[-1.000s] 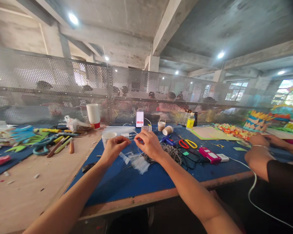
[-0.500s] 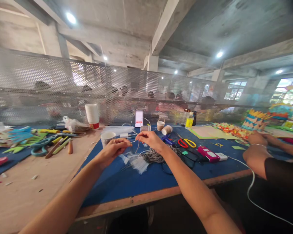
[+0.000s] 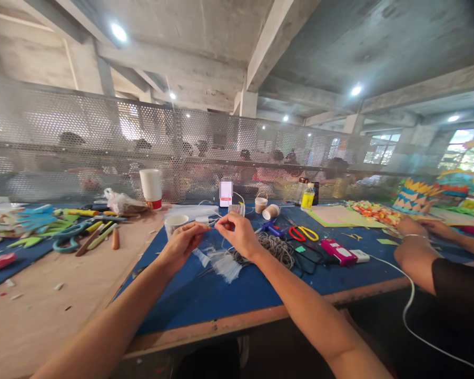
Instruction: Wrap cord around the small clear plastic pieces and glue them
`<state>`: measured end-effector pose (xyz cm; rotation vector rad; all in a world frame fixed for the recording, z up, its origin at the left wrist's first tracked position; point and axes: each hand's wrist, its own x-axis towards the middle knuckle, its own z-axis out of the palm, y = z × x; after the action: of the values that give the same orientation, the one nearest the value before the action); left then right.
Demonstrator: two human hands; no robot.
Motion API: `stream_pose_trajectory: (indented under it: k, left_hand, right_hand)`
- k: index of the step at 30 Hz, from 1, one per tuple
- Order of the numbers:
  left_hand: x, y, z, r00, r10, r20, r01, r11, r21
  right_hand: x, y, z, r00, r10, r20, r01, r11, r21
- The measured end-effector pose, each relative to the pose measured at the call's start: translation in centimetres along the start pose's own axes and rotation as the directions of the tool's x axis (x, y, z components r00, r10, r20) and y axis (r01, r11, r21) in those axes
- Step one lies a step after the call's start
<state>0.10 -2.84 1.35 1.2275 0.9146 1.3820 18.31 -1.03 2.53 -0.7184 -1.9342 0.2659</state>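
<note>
Above the blue table mat, my left hand is closed in a pinch at the end of a thin grey cord. Close to its right, my right hand pinches the same cord between thumb and fingertips. The fingertips almost meet, so only a short piece of cord shows between them. Below my right wrist lies a tangled bundle of grey cord. Frayed white translucent strips spread on the mat under my hands. A paper cup stands just behind my left hand.
A phone stands upright behind my hands. To the right are a blue glue gun, red-and-yellow scissors, a magenta device and a yellow-labelled bottle. Stacked cups and tools lie left. A co-worker's arm reaches in at right.
My hands have drawn closer together, and less of the cord shows between the fingertips. The view has shifted slightly; the things on the table stay in place.
</note>
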Motion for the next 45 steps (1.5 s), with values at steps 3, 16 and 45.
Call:
stream_pose_trajectory:
  k: [3, 16, 45]
  left_hand:
    - [-0.1, 0.1, 0.3, 0.997, 0.068, -0.046, -0.064, 0.994, 0.09]
    - [-0.5, 0.2, 0.1, 0.945, 0.325, 0.027, -0.282, 0.771, 0.571]
    - [-0.2, 0.3, 0.3, 0.998, 0.031, -0.051, -0.027, 0.996, 0.084]
  right_hand:
    - [-0.2, -0.2, 0.2, 0.998, -0.059, -0.025, 0.055, 0.988, -0.143]
    - [-0.1, -0.2, -1.0, 0.982, -0.163, 0.09, 0.185, 0.919, -0.349]
    - [0.0, 0.5, 0.1, 1.0, 0.006, 0.019, -0.007, 0.999, 0.052]
